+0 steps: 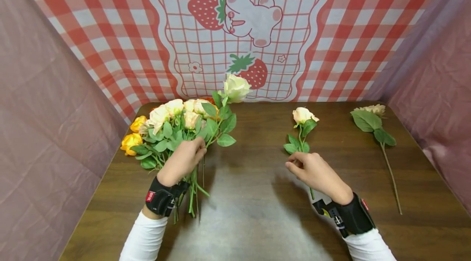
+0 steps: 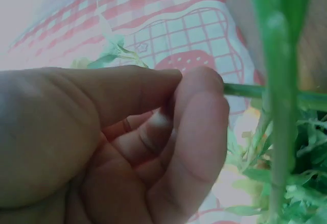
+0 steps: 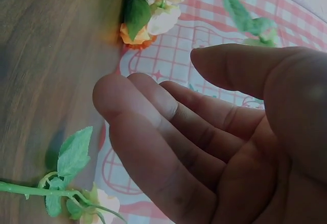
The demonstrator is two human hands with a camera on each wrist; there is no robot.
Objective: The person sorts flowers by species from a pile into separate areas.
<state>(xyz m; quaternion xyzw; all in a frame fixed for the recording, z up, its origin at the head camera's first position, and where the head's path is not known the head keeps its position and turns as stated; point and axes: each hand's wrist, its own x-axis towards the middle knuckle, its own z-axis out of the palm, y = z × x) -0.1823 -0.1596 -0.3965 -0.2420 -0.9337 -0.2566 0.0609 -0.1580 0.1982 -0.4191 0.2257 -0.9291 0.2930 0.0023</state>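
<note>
My left hand [image 1: 182, 160] pinches a green stem [image 2: 242, 90] between thumb and forefinger. That stem belongs to a pale greenish-white rose [image 1: 236, 88], its head up and to the right of the hand. Beneath and around the left hand lies a bunch of peach roses [image 1: 160, 116] with many leaves, their stems [image 1: 192, 195] pointing towards me. My right hand [image 1: 318, 173] hovers with loosely bent fingers and holds nothing; thumb and fingertips are apart in the right wrist view. Just beyond it lies a single peach rose [image 1: 303, 115], part of whose stem the hand hides in the head view.
Orange-yellow roses [image 1: 130, 142] edge the bunch on the left. Another cream flower [image 1: 373, 109] with a long bare stem lies at the right of the brown wooden table [image 1: 243, 212]. A red-checked strawberry cloth [image 1: 235, 48] hangs behind, with pinkish drapes [image 1: 48, 109] at the sides.
</note>
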